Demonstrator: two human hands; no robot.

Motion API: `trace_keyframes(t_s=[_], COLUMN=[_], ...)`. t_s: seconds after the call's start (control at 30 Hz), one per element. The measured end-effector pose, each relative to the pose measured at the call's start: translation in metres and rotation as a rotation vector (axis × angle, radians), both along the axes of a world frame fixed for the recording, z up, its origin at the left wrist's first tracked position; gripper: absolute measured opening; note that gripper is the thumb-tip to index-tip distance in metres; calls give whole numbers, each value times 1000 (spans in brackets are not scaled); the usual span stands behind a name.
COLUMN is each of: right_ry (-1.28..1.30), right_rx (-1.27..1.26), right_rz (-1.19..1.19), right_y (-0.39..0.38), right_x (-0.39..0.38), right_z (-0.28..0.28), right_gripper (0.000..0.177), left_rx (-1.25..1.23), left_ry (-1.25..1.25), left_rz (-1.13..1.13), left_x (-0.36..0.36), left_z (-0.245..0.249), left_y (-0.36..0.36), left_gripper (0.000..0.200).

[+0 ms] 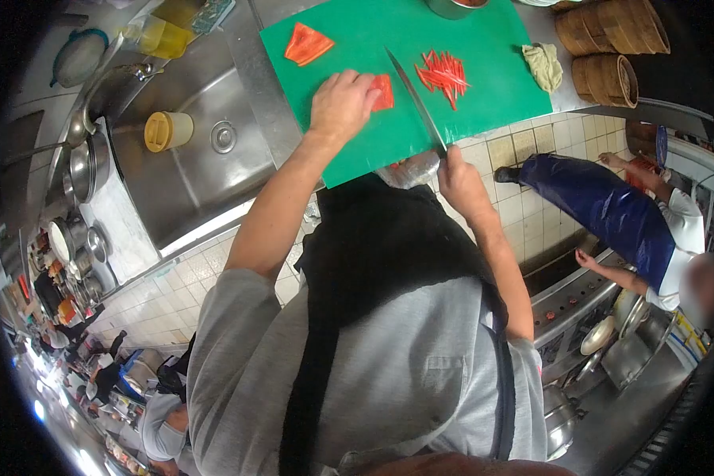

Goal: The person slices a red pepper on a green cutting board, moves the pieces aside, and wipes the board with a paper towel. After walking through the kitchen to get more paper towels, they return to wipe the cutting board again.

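My left hand (343, 103) presses with curled fingers on a piece of red pepper (383, 93) on the green cutting board (484, 75). In my right hand (464, 188) is the handle of a knife (418, 101). Its long blade points away from me across the board, between the held piece and a small pile of thin red pepper strips (443, 75). Another wide, flat slab of red pepper (308, 44) lies at the board's far left. A crumpled pale cloth (542, 67) rests at the right edge, and part of a metal bowl (456, 6) shows at the back.
Left of the board is a steel sink (182, 190) with a yellow-lidded container (168, 131) in it. Bamboo steamers (604, 79) stand at the right. A clear plastic bag (411, 171) sits below the board's near edge. A co-worker in a blue apron (595, 206) stands to the right.
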State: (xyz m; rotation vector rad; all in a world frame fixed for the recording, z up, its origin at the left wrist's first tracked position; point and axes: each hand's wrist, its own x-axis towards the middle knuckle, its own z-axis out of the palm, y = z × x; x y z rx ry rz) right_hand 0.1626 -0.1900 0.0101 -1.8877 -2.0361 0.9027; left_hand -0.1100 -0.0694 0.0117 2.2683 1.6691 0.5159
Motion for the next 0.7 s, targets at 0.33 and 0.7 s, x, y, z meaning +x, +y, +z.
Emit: trace_keyframes(t_s=[0.33,0.7], right_ry=[23,-39], right_rx=[-96,-83], right_rz=[-37,-69], right_y=[-5,-14], right_x=[-10,-9], right_z=[25,30], right_gripper=[20,17], left_rx=[5,-114], left_ry=[-156,-44], left_rz=[-130,-68], left_x=[24,44], left_z=[-22,-13], left_y=[3,16], left_gripper=[34,44])
